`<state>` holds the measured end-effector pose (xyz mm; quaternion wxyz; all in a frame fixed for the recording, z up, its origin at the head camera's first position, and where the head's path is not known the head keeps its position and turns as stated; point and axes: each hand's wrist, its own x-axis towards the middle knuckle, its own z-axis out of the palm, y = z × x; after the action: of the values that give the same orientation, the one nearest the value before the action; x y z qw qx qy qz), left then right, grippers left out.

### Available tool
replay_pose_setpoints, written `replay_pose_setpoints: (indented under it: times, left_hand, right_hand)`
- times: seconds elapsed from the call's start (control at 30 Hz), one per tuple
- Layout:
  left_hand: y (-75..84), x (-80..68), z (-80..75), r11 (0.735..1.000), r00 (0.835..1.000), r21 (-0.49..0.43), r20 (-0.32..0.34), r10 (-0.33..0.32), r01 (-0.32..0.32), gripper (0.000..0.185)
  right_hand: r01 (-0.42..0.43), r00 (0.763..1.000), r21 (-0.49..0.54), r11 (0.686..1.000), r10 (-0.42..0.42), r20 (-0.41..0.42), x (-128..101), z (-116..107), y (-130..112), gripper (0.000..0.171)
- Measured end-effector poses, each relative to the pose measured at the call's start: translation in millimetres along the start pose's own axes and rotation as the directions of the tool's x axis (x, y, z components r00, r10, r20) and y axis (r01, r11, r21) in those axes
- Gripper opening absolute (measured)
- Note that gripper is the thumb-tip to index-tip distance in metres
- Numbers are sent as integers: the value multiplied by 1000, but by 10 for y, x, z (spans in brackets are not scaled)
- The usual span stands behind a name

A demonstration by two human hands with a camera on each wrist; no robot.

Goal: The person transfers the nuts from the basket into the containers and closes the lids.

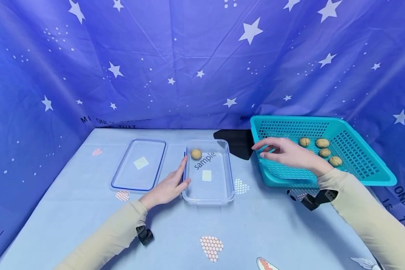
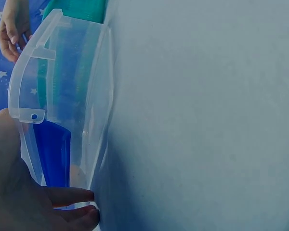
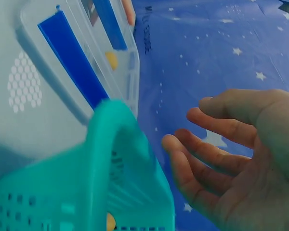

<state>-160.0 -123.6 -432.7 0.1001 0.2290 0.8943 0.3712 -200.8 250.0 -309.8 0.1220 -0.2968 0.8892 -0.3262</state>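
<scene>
A clear plastic container point(image 1: 219, 191) marked "sample" lies on the table with one walnut point(image 1: 196, 153) in its far left corner. My left hand point(image 1: 170, 185) rests against the container's left wall point(image 2: 62, 120), fingers straight. My right hand point(image 1: 283, 152) hovers open and empty over the near left part of the teal basket point(image 1: 368, 176), which holds several walnuts point(image 1: 322, 143). In the right wrist view the right hand point(image 3: 226, 154) shows relaxed fingers beside the basket rim point(image 3: 115, 144).
The container's clear lid point(image 1: 140, 165) with a blue seal lies flat to the left of the container. A blue starred cloth backs the table on all sides. A black patch point(image 1: 234, 142) lies behind the container.
</scene>
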Motion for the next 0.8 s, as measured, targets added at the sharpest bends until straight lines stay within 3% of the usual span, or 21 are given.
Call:
replay_pose_setpoints:
  times: [0.17, 0.43, 0.8]
  left_hand:
    - [-17, -11, -20, 999, 1000, 51, 1, -16, 16, 75]
    - [34, -13, -10, 996, 998, 62, 8, 59, -59, 89]
    - [83, -25, 51, 999, 999, -6, 30, -34, 34, 123]
  right_hand:
    - [-3, 1000, 24, 1000, 3, -22, -69, -86, 71, 30]
    - [-64, 996, -21, 998, 62, -70, -196, -243, 162, 29]
    - [-70, 993, -71, 995, 63, -102, -247, -427, 210, 30]
